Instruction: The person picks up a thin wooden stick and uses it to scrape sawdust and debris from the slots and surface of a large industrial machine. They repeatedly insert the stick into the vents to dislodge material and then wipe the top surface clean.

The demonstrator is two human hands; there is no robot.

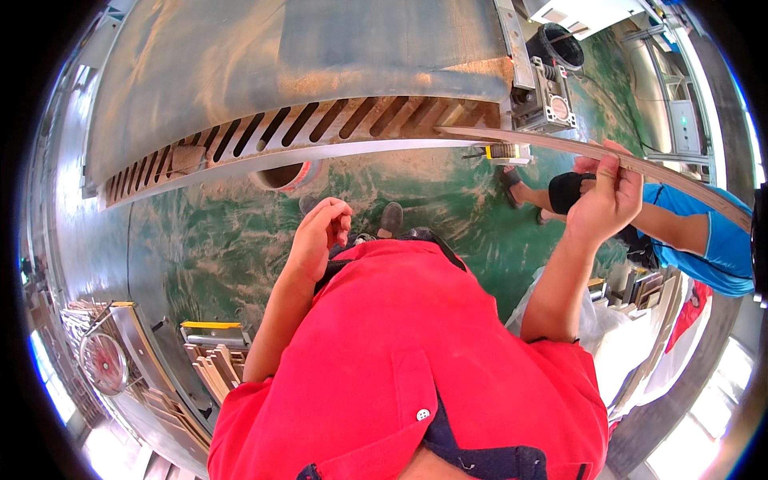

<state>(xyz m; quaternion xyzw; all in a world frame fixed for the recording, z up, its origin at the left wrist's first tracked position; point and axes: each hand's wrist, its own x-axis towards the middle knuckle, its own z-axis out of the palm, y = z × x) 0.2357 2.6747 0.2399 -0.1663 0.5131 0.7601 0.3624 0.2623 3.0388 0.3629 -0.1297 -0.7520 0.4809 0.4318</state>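
Note:
A long, thin wooden strip (552, 142) runs from the slotted metal edge out to the right rim of the picture. My right hand (606, 192) grips it between thumb and fingers, beyond the right end of the machine table. The strip's left tip lies over the slots at the right. In front of my red shirt, my left hand (324, 226) hangs with its fingers loosely curled in, and nothing shows in it. The metal machine table (320, 48), dusted with sawdust, has a row of slanted slots (296, 124) along its near edge.
A small wooden block (189, 159) sits on the slots at left. Below the edge stands a round bucket (284, 174). A person in a blue shirt (700, 240) is at the right. Stacked wood strips (214, 372) lie at lower left; a black bin (558, 48) stands at upper right.

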